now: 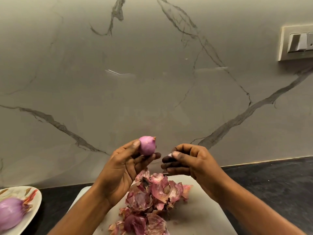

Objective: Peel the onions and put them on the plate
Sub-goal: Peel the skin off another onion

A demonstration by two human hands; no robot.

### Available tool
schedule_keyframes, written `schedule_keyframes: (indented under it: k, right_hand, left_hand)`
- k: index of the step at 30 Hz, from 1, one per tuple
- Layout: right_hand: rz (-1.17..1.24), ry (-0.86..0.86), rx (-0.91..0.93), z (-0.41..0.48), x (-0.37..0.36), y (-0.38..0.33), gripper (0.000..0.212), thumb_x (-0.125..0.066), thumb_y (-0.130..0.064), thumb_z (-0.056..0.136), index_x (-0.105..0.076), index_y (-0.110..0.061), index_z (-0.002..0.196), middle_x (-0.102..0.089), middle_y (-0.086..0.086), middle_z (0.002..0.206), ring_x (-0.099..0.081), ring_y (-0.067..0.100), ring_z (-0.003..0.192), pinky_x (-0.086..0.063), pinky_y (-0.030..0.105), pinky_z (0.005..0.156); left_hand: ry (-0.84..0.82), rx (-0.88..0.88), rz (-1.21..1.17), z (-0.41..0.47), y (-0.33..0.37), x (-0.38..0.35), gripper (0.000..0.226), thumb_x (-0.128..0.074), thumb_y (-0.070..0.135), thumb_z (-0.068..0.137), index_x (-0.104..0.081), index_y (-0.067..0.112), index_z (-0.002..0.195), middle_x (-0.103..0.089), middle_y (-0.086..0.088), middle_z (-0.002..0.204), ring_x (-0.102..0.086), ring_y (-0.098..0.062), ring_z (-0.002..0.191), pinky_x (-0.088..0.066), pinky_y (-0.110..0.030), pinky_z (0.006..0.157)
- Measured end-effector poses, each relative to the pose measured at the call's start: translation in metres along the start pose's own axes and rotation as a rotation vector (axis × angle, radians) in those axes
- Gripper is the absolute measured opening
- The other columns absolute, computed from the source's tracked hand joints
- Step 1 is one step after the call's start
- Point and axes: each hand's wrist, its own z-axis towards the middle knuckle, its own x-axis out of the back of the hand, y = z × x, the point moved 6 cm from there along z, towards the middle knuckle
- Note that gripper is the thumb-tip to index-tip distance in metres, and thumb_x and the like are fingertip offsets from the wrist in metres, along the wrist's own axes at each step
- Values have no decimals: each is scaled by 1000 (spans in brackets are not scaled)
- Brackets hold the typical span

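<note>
Left hand (123, 167) grips a peeled onion (147, 145); right hand (188, 160) pinches a skin scrap (169, 155) above peelings (149, 197) on the board (203, 211).

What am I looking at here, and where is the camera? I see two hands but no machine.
There is no machine here: a person works with bare hands. The single picture comes from a camera worn on the person's head, looking forward and down. The left hand holds up a purple onion, which looks peeled, in front of a marble wall. The right hand pinches a scrap of skin. Below them, a pile of onion skins lies on a white board, which sits on a dark counter. At the far left, a second onion lies on a plate.
</note>
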Motion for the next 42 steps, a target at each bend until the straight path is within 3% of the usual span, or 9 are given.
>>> schedule_keyframes:
  k: [6, 8, 14, 28, 35, 42]
  right_hand:
    - [-136, 83, 27, -3, 6, 1, 13, -78, 4, 87, -75, 2, 100, -80, 18, 90, -80, 34, 85, -65, 33, 74]
    - [-95, 91, 16, -2, 7, 0, 14, -78, 3, 88, -76, 1, 102, -80, 18, 93, -80, 34, 87, -65, 33, 74]
    - [-73, 87, -13, -3, 4, 0, 29, -80, -27, 88, -78, -4, 105, -80, 17, 95, -80, 32, 90, -64, 33, 78]
    - [-82, 104, 42, -3, 9, -1, 12, -77, -3, 90, -79, 0, 101, -80, 19, 92, -80, 34, 88, -64, 33, 75]
    - [-116, -25, 23, -1, -1, 3, 15, -69, -11, 98, -78, -5, 108, -77, 19, 100, -74, 26, 86, -62, 34, 79]
    - [-217, -17, 24, -1, -2, 8, 14, -65, -17, 103, -76, -11, 108, -77, 12, 96, -72, 21, 86, -59, 31, 76]
  left_hand:
    - [-38, 12, 110, -2, -5, -3, 44, -62, 18, 95, -65, 5, 136, -70, -26, 129, -72, -45, 113, -64, -45, 91]
    - [-33, 10, 160, -2, -6, -2, 43, -64, 18, 93, -67, 8, 135, -72, -23, 128, -72, -42, 114, -65, -45, 89]
    - [-65, -32, 342, -4, -8, -4, 48, -73, 9, 88, -67, 12, 135, -74, -13, 129, -72, -34, 118, -62, -41, 97]
    - [-96, 9, 267, -5, -8, -9, 46, -68, 4, 90, -65, 5, 135, -73, -18, 129, -72, -37, 118, -64, -38, 92]
    - [-144, 146, 139, -6, -17, -10, 38, -56, 16, 99, -70, 1, 131, -68, -28, 132, -69, -43, 119, -59, -45, 100]
    - [-89, 60, 349, -6, -16, -11, 43, -70, 17, 92, -68, 15, 135, -75, -12, 127, -74, -34, 114, -63, -39, 94]
